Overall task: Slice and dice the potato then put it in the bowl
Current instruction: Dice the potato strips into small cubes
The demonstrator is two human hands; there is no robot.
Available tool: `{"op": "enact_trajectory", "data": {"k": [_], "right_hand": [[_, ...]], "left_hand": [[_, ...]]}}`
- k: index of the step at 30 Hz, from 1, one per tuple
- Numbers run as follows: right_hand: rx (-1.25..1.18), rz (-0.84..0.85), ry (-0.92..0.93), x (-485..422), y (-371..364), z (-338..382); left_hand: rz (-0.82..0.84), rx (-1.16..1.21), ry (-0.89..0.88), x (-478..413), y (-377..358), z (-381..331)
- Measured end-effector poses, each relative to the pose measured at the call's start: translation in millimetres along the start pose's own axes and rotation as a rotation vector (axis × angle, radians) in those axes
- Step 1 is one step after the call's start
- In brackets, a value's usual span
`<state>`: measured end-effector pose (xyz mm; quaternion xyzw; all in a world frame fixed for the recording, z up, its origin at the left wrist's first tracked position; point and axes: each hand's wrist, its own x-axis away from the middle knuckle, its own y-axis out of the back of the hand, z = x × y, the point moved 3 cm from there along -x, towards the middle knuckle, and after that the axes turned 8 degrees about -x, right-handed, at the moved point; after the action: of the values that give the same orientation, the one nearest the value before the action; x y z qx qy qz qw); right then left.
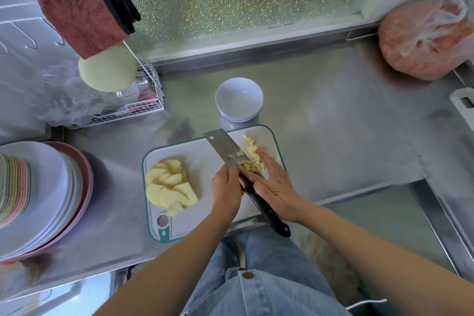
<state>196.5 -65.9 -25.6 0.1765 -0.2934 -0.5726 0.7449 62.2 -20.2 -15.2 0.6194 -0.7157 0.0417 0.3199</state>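
A white cutting board (205, 202) with a teal rim lies on the steel counter. Pale yellow potato slices (169, 186) are fanned out on its left half. A heap of diced potato (252, 154) sits at its far right corner, some against the cleaver blade (221, 147). My left hand (225, 187) is closed on the cleaver where blade meets the black handle (266, 211). My right hand (273, 183) lies flat with fingers spread, fingertips on the dice, palm over the handle. A white bowl (239, 99), with nothing in it, stands just beyond the board.
Stacked plates (43, 195) fill the left side. A wire rack (133, 108) with a red cloth (82, 18) hanging above it is at the back left. A tied plastic bag (425, 38) sits at the back right. The counter edge drops off right of the board.
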Motion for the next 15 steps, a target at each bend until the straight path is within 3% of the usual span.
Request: {"op": "enact_trajectory", "data": {"k": [8,10,13,15], "right_hand": [[-0.053,-0.077,-0.177,-27,14,-21],[-0.07,-0.083,-0.141,-28,19,-13],[0.009,0.04,0.013,-24,14,-3],[0.002,0.087,0.019,-20,10,-4]], "left_hand": [[-0.001,0.048,0.091,-10,-1,0],[0.002,0.063,0.105,-11,0,-3],[-0.024,0.111,0.125,-12,3,-3],[-0.038,0.127,0.126,-13,5,-3]]}}
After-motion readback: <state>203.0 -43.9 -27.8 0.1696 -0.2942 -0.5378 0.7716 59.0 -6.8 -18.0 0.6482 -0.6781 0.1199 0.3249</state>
